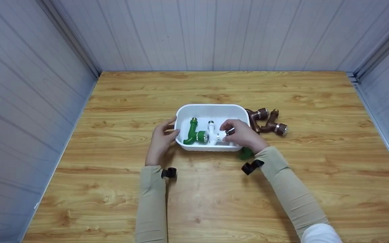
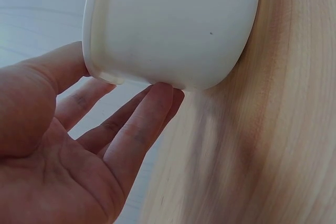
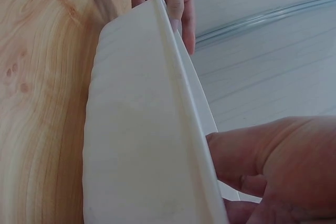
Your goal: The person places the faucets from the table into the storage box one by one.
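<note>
Left hand [image 1: 161,138], fingers part-bent, grips the tub [image 1: 211,148] at one end; right hand [image 1: 245,135], fingers curled, pinches the white tap [image 1: 212,131] inside, beside the green tap [image 1: 191,133]

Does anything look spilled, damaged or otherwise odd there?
Nothing looks spilled or plainly broken. One small dark speck stands out against the plain outer wall of the white tub, near the left hand; whether it is dirt or a chip, I can't tell.

Head cam looks forward and down over the worktop [image 1: 201,202] to its far corners. Left wrist cam's tight on the left end of the white tub [image 2: 173,30]; right one looks close along its near side, both catching the left hand [image 2: 79,156].
</note>
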### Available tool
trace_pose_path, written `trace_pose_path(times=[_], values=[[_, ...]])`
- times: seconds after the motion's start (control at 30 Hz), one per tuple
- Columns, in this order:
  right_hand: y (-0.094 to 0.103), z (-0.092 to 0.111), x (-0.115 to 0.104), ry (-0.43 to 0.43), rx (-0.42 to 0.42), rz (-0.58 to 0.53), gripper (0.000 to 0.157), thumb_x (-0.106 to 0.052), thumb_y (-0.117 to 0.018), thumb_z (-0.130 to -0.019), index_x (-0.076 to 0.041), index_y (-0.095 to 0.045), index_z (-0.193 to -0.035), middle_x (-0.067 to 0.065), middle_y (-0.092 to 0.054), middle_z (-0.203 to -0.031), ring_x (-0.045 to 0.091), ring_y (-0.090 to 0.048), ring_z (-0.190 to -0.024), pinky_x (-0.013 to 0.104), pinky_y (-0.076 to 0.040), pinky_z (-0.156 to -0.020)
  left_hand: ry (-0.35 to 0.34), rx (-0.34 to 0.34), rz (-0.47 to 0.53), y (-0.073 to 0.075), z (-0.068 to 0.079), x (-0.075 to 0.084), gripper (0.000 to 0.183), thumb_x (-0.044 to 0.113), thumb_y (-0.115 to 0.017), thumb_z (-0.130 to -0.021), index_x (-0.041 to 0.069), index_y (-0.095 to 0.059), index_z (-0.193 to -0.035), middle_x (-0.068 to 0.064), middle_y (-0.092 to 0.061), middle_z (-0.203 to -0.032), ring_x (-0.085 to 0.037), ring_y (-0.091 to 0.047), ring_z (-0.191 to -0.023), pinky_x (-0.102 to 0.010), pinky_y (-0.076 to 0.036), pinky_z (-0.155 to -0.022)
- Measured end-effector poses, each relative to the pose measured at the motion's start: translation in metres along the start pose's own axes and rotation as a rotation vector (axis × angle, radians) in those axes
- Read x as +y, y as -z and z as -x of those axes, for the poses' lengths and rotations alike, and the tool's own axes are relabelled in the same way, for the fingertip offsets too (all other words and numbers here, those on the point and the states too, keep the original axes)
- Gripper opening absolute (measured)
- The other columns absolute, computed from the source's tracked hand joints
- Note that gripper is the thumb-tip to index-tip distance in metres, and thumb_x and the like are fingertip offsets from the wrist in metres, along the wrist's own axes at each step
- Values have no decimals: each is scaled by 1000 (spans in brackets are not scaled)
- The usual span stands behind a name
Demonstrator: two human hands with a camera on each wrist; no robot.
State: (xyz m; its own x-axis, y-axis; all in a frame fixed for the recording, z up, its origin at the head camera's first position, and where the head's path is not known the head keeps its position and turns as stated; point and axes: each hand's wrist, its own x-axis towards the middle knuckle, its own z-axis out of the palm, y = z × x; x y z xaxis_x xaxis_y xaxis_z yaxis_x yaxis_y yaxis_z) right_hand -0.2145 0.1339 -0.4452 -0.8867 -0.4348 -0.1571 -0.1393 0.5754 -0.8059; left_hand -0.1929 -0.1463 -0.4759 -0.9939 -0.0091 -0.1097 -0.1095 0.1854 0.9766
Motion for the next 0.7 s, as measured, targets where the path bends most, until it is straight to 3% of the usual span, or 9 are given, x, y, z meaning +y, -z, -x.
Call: trace_pose_path(times=[0.4, 0.7], values=[[0, -1, 1, -23, 3, -9, 30, 0, -68, -70, -1, -59, -98, 11, -57, -96, 22, -56, -83, 30, -45, -73, -23, 1, 17, -1, 1, 1, 46, 9, -62, -83, 14, -50, -127, -16, -53, -113, -27, -55, -95, -32, -50, -77], [0, -2, 2, -56, 33, -10, 32, 1, -67, -69, -2, -58, -100, 12, -58, -96, 23, -58, -82, 29, -46, -70, -13, 16, 21, -1, 1, 0, 45, 9, -62, -83, 18, -51, -126, -10, -53, -113, -25, -55, -95, -31, -50, -77]])
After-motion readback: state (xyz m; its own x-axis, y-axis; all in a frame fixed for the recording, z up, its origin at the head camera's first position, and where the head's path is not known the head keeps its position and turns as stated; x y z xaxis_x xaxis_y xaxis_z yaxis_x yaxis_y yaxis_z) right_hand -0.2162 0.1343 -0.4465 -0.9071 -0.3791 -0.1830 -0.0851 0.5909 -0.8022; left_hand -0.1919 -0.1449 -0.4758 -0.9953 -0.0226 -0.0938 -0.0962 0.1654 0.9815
